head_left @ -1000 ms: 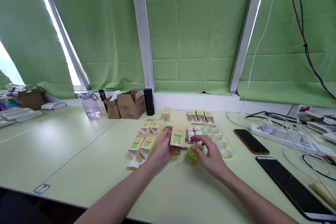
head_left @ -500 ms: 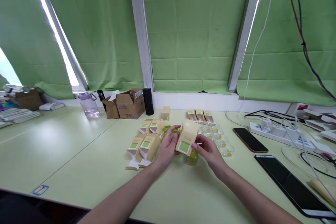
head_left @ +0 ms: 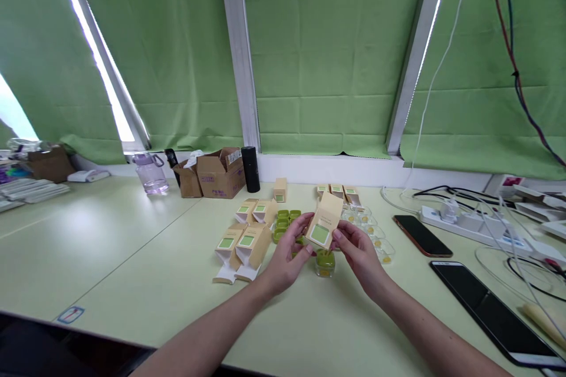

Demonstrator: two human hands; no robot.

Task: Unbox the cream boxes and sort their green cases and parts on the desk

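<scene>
A small tan carton with a green square label (head_left: 323, 227) is held tilted above the table between both hands. My left hand (head_left: 288, 251) pinches its lower left side and my right hand (head_left: 359, 253) grips its right side. Right below the carton a little clear jar with a green lid (head_left: 325, 263) stands on the table. Several open tan cartons (head_left: 242, 245) lie to the left of my hands, and green lids (head_left: 286, 221) sit behind them.
Clear jars (head_left: 375, 242) line up to the right. More cartons (head_left: 338, 192) stand further back. Two phones (head_left: 422, 235) (head_left: 494, 311), a power strip (head_left: 469, 221) with cables, cardboard boxes (head_left: 219, 174), a black cylinder (head_left: 250, 169) and a purple bottle (head_left: 150, 173) lie around the pale green table (head_left: 110, 247).
The carton went from my left hand alone to both hands. It was tilted and lifted a little to the right, over the green-lidded jar, as my right hand came up from the jars.
</scene>
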